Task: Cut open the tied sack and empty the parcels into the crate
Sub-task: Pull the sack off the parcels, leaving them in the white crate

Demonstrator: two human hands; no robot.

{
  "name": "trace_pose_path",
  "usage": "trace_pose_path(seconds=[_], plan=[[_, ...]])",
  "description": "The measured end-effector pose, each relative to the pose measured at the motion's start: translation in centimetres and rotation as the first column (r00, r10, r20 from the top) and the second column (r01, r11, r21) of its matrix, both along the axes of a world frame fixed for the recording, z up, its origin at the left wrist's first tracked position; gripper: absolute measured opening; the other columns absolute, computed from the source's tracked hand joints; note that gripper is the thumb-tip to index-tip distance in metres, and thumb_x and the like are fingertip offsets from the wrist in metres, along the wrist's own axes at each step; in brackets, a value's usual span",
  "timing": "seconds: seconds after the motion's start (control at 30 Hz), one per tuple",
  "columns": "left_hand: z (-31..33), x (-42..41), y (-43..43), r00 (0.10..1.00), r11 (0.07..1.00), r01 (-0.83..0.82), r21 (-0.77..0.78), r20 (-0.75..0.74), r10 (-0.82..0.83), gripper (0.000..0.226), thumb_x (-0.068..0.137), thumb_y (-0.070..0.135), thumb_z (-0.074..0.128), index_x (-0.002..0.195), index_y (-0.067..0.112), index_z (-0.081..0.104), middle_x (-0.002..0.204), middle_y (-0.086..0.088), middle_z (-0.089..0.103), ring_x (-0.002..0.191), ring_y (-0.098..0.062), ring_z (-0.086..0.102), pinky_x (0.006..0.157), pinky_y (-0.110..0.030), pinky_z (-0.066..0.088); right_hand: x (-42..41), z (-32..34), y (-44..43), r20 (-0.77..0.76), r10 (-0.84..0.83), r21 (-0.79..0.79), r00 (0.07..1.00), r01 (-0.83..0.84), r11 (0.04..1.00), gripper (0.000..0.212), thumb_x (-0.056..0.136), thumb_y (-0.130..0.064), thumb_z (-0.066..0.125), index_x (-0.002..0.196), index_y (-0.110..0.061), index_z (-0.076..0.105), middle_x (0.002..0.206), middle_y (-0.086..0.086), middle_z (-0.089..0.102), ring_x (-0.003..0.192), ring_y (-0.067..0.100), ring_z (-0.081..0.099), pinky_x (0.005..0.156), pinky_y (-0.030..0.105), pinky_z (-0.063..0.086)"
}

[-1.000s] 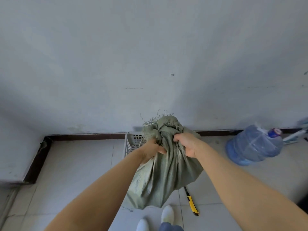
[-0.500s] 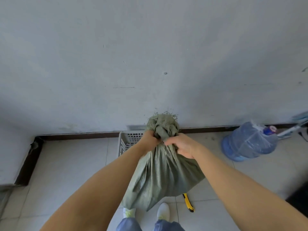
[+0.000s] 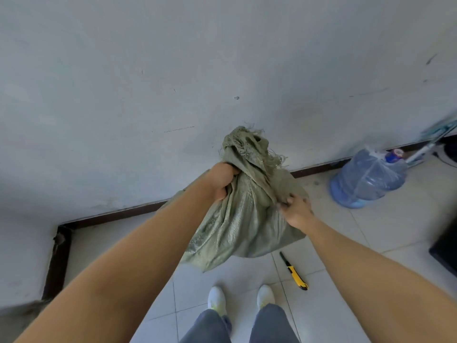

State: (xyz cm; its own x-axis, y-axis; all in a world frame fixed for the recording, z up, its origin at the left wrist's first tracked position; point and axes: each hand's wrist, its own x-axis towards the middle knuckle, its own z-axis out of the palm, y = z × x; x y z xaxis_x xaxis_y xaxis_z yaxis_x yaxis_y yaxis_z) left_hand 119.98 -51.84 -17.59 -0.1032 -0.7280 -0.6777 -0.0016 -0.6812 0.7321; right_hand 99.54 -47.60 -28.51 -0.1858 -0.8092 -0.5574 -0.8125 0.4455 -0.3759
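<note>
Green woven sack (image 3: 243, 219), frayed neck bunched up top, lifted off floor.

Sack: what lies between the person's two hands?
Head view: only bunched fabric of the sack lies between the left hand and the right hand, both gripping it.

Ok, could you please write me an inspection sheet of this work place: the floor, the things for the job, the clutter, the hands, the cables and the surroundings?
Surface: pale tiled floor.
Job's things: green sack held up, its top knotted; yellow utility knife lying on the tiles; crate not in view.
Clutter: blue water jug by the wall; dark object at the right edge, unclear.
Hands: left hand grips the sack below the knot; right hand pinches its side.
Cables: nothing seen.
Surroundings: white wall, dark skirting.
</note>
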Motion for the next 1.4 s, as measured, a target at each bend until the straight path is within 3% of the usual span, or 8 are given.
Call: trace_pose_path(seconds=[0.13,0.3,0.57,0.77,1.03,1.2,1.3,1.4], plan=[[-2.0,2.5,0.7,0.996,0.996,-0.058,0.073,0.069,0.053,0.025,0.100,0.005,0.036,0.094,0.004,0.060,0.086,-0.012,0.064,0.075,-0.024,0.063,0.069,-0.036,0.054,0.6,0.7,0.7,0.312,-0.149,0.059,0.938,0.137,0.989,0.037,0.101,-0.028,0.043,0.131,-0.009,0.054,0.127,0.011,0.057,0.116,0.028,0.052,0.091,0.028,0.037],[-4.3,3.6,-0.1,0.988,0.988,-0.073,0.137,0.143,0.053,0.023,0.099,0.008,0.043,0.113,-0.003,0.057,0.101,-0.016,0.064,0.091,-0.031,0.063,0.086,-0.041,0.053,0.9,0.0,1.2,0.198,-0.083,0.097,0.977,0.064,0.993,0.037,0.102,-0.028,0.040,0.116,-0.001,0.060,0.117,0.018,0.062,0.106,0.031,0.057,0.084,0.031,0.041],[-13.7,4.0,-1.9,0.957,0.982,-0.136,0.134,0.275,0.095,0.015,0.099,0.010,0.045,0.112,0.004,0.049,0.081,-0.007,0.051,0.075,-0.021,0.052,0.082,-0.034,0.046,0.3,-6.2,0.0,0.155,-0.108,0.184,0.982,0.079,0.980,0.036,0.102,-0.026,0.039,0.115,0.000,0.060,0.113,0.019,0.063,0.102,0.030,0.058,0.080,0.029,0.042],[-24.3,5.6,-6.7,0.911,0.986,-0.130,0.101,0.405,0.079,0.032,0.093,0.012,0.053,0.121,-0.001,0.057,0.105,-0.014,0.062,0.093,-0.028,0.060,0.085,-0.038,0.053,1.3,-13.8,-5.7,0.158,-0.063,0.202,0.985,0.030,0.979,0.035,0.103,-0.027,0.036,0.123,-0.004,0.054,0.113,0.014,0.061,0.095,0.027,0.059,0.080,0.031,0.046],[-33.1,4.4,-13.0,0.828,0.975,0.081,-0.205,0.559,0.049,0.031,0.095,0.018,0.045,0.123,0.008,0.050,0.110,-0.009,0.059,0.102,-0.029,0.056,0.089,-0.038,0.045,3.6,-23.2,-15.0,0.085,-0.092,-0.021,0.992,0.095,0.995,0.033,0.102,-0.024,0.035,0.110,-0.003,0.060,0.102,0.016,0.062,0.090,0.033,0.059,0.075,0.034,0.045],[-40.2,4.3,-11.2,0.555,0.816,0.563,0.134,0.670,-0.493,0.041,0.092,0.036,0.035,0.127,0.024,0.051,0.133,-0.005,0.055,0.124,-0.032,0.047,0.103,-0.057,0.034,4.9,-28.3,-14.6,0.055,0.174,0.050,0.983,-0.176,0.983,0.036,0.095,-0.021,0.045,0.129,-0.010,0.050,0.127,0.015,0.057,0.115,0.035,0.053,0.095,0.035,0.044],[-40.4,4.1,-10.5,0.394,0.770,0.618,0.159,0.785,-0.478,0.040,0.097,0.035,0.032,0.132,0.025,0.046,0.141,-0.002,0.045,0.135,-0.031,0.031,0.109,-0.062,0.017,4.7,-29.9,-12.8,-0.078,0.446,0.176,0.892,-0.428,0.886,0.059,0.094,-0.034,0.048,0.146,-0.015,0.027,0.145,0.016,0.037,0.128,0.037,0.041,0.106,0.040,0.036],[-39.7,4.9,-9.9,0.311,0.861,0.489,0.139,0.895,-0.321,0.043,0.097,0.046,0.030,0.132,0.027,0.047,0.139,-0.003,0.046,0.132,-0.034,0.035,0.109,-0.061,0.013,5.2,-30.1,-11.1,-0.141,0.395,0.034,0.908,-0.395,0.918,0.066,0.095,-0.037,0.045,0.151,-0.019,0.015,0.148,0.013,0.034,0.125,0.035,0.046,0.108,0.043,0.034]])
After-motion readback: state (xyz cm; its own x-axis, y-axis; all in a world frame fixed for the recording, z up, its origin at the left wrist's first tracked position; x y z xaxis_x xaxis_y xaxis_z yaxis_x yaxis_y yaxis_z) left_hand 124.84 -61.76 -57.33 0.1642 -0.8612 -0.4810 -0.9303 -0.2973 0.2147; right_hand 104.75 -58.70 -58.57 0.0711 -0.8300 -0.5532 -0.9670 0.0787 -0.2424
